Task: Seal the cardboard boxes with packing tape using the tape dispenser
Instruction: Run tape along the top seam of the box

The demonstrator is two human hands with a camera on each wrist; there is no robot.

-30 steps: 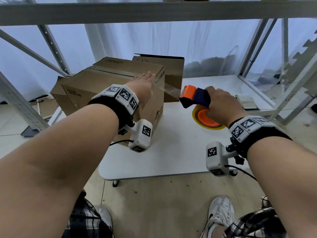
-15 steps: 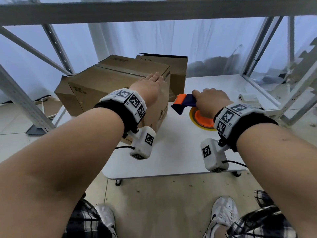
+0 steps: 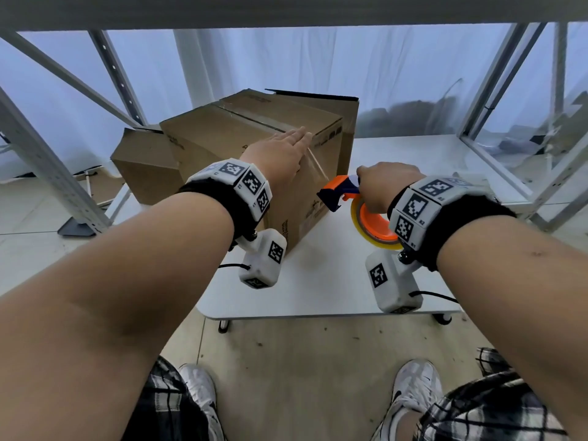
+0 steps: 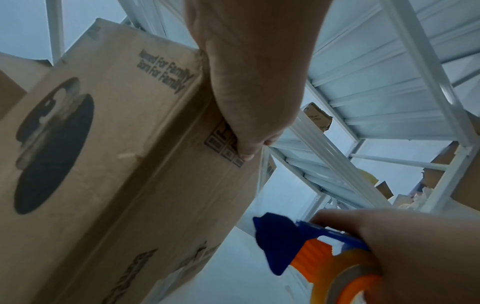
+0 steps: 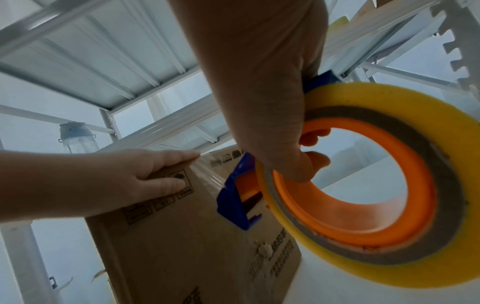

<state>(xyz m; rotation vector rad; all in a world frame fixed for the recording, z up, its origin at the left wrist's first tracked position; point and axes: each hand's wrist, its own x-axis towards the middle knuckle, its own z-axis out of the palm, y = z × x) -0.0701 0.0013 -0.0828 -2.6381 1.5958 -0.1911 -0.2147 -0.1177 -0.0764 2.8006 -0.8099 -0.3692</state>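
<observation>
Left hand [image 3: 280, 154] flat on box [image 3: 222, 138] edge, right hand [image 3: 386, 186] fingers gripping tape dispenser [image 3: 366, 211] beside it

Bare white table [image 3: 318, 291] in front of the cardboard box [image 3: 222, 144] gives open passage. A second box [image 3: 346, 122] stands behind the first; a third box [image 3: 143, 170] sits at its left. A shelf beam [image 3: 286, 7] crosses overhead; rack uprights [image 3: 38, 154] flank both sides

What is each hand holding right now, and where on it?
The right hand grips the blue-and-orange tape dispenser, fingers hooked through its orange hub. The left hand holds nothing; it presses flat on the brown cardboard box's top edge.
</observation>
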